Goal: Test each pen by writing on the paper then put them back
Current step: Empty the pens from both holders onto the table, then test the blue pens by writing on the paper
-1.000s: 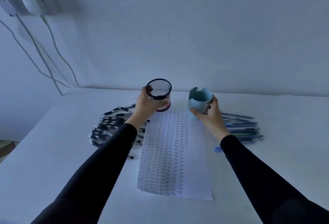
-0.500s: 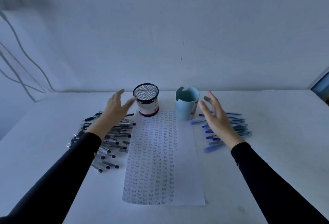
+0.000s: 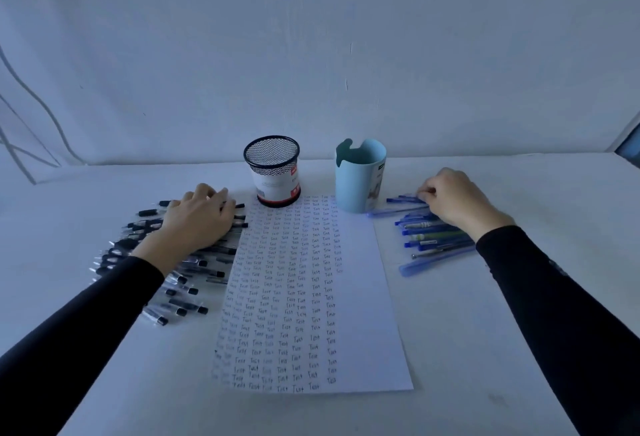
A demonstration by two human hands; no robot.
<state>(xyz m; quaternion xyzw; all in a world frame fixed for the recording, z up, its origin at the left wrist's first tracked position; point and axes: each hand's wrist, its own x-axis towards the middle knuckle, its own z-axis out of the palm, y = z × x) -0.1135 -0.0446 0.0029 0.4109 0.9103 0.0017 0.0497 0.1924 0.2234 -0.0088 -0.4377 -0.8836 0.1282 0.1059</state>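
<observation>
A sheet of paper (image 3: 360, 297) filled with rows of the word "Test" lies in the middle of the white table (image 3: 485, 366). Behind it stand a black mesh pen holder (image 3: 272, 172) and a light blue pen cup (image 3: 360, 179), both upright. A heap of black pens (image 3: 166, 283) lies left of the paper. My left hand (image 3: 201, 220) rests on the heap's far part with its fingers curled over some pens. Right of the paper lie several blue pens (image 3: 433, 238). At the far end of that group my right hand (image 3: 457, 200) pinches a blue pen (image 3: 403, 199) with curled fingers.
A white wall rises right behind the table. White cables (image 3: 31, 130) hang down it at the far left. A dark window frame edge (image 3: 628, 144) shows at the far right.
Both hands let go of the two holders, opened in the air, then dropped outward onto the piles: left onto the black pens, right onto the blue pens. The view has shifted left.
</observation>
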